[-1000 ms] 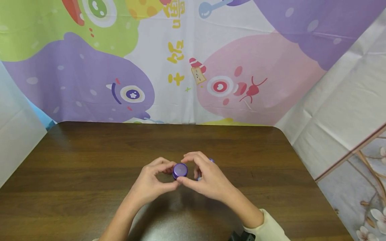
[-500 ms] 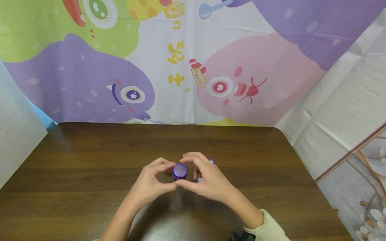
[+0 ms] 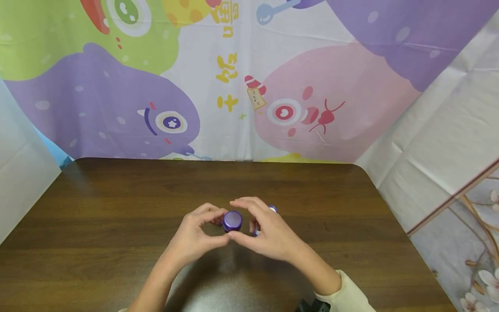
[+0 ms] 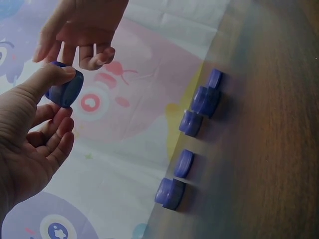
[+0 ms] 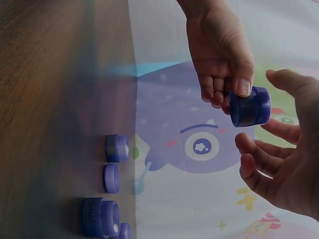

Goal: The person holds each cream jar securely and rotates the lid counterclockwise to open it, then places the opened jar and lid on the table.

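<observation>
A small purple jar with a shiny purple lid (image 3: 232,221) is held up between the two hands. My left hand (image 3: 195,236) pinches its side, the thumb pressed against the jar (image 5: 243,112) in the right wrist view. My right hand (image 3: 270,229) curves loosely around the lid end, its thumb near the lower rim and its index finger lifted off. In the right wrist view, a gap shows between the right hand (image 5: 291,154) and the jar. The left wrist view has the jar (image 4: 71,92) tilted, partly covered by the left thumb.
Several more purple pieces stand on the brown wooden table (image 3: 117,208), mostly hidden behind the hands in the head view. Among them are a jar (image 4: 169,193), a flat lid (image 4: 184,164) and a larger jar (image 5: 97,217). A cartoon-printed cloth (image 3: 226,130) hangs beyond the table.
My right index finger has drawn away from the lid, up and to the left. The jar has tipped very slightly; my left hand stays nearly still.
</observation>
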A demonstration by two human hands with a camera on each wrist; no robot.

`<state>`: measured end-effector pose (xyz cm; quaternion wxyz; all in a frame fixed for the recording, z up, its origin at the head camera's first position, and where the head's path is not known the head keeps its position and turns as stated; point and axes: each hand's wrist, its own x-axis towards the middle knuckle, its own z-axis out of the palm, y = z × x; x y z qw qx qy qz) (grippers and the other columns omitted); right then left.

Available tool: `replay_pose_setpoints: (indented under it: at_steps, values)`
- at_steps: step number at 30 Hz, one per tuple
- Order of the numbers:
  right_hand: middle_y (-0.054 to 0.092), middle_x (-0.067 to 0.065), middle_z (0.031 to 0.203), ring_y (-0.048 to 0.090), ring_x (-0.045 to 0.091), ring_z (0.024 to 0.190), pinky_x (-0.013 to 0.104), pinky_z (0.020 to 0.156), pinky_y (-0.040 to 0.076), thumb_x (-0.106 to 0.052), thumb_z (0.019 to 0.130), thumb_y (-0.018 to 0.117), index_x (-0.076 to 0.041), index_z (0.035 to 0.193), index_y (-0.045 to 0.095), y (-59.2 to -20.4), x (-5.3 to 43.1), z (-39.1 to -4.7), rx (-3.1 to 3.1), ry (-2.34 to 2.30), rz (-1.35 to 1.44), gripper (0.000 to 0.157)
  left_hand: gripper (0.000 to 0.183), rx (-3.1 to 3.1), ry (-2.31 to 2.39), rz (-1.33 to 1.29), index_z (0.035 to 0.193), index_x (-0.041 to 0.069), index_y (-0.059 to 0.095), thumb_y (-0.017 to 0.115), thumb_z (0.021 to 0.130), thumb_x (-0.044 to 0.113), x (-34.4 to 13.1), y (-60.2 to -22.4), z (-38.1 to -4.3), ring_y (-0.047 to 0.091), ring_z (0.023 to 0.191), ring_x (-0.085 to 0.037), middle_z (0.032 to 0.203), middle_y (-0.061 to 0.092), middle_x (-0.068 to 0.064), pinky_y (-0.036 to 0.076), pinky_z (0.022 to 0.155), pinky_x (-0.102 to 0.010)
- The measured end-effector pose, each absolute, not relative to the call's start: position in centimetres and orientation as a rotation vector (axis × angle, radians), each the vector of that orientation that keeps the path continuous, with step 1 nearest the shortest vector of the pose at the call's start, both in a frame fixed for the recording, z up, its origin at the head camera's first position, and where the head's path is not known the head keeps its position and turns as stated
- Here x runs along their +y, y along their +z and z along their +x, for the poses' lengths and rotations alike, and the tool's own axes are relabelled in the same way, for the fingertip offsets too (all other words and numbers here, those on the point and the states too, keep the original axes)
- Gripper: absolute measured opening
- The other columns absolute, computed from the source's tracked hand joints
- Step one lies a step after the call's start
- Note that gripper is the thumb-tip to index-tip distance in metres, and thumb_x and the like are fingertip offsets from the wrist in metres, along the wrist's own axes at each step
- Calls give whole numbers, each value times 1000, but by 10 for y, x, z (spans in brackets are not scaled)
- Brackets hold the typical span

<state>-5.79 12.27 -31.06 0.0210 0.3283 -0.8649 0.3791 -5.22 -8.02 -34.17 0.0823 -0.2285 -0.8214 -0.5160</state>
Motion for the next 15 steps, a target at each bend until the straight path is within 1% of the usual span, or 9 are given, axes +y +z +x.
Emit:
replay_pose_setpoints:
  at_steps: [3,5,7,10,13,15]
  values:
    - [51,1,129,49,4,66,18,58,47,-32,81,73,-16,120,54,-312,122,-59,-2667,1171,973,46,38,-2442,-1543,-689,104,5,70,79,67,3,-79,-342,-53,59,85,-18,95,64,3,50,78,-22]
    - [53,2,126,50,5,65,19,57,47,-29,81,73,-15,117,56,-313,123,-59,-2651,1164,984,42,37,-2429,-1539,-699,103,5,70,79,67,3,-79,-342,-54,59,85,-17,94,63,4,51,78,-22]
    - [53,3,127,51,6,66,20,58,49,-24,83,70,-15,119,57,-313,123,-60,-2638,1151,1029,40,38,-2422,-1530,-705,104,5,70,80,67,5,-79,-343,-54,59,84,-17,94,63,5,51,77,-22]
    - [51,4,131,53,9,67,21,59,50,-20,84,66,-16,127,55,-313,123,-61,-2632,1135,1102,45,40,-2427,-1520,-701,106,5,70,81,68,7,-79,-342,-53,59,85,-14,93,62,7,51,77,-22]
    - [49,3,134,53,9,68,20,60,49,-24,85,66,-18,133,49,-313,123,-61,-2647,1131,1110,51,39,-2447,-1524,-681,105,6,70,81,67,8,-80,-343,-53,58,86,-12,94,62,8,51,79,-24]
    - [49,1,134,52,7,67,20,59,49,-30,84,69,-18,134,48,-313,122,-60,-2657,1147,1071,55,39,-2451,-1537,-672,104,5,70,80,67,6,-80,-343,-53,58,86,-11,94,62,7,52,79,-26]
